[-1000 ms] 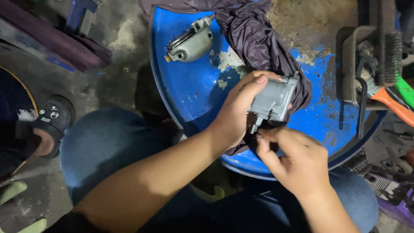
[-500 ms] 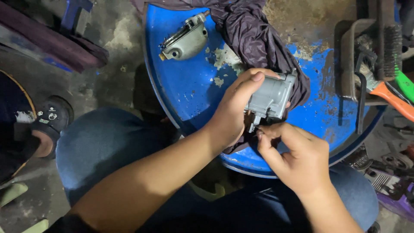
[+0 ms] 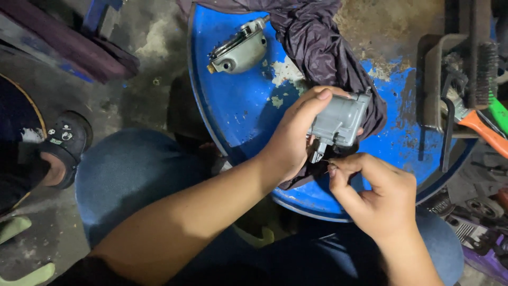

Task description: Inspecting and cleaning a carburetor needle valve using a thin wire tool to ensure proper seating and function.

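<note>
My left hand [image 3: 296, 136] grips a grey metal engine part [image 3: 341, 121] above the near edge of a blue drum top [image 3: 238, 106]. Just below the part, my right hand [image 3: 378, 193] pinches something very thin, like a wire or pin [image 3: 329, 161], at a small fitting on the part's underside. A dark purple cloth [image 3: 323, 45] lies under and behind the part. A second grey metal part [image 3: 239, 52] rests on the drum at the far left.
A metal bracket [image 3: 436, 79], a wire brush [image 3: 479, 74] and an orange-handled brush [image 3: 484, 130] lie at the right. My knees in blue jeans [image 3: 132, 180] flank the drum. A sandalled foot [image 3: 66, 148] of another person is at the left.
The grey part and both hands have stayed almost in place; my right hand's fingers shifted slightly beneath the part's fitting. The view moved a little.
</note>
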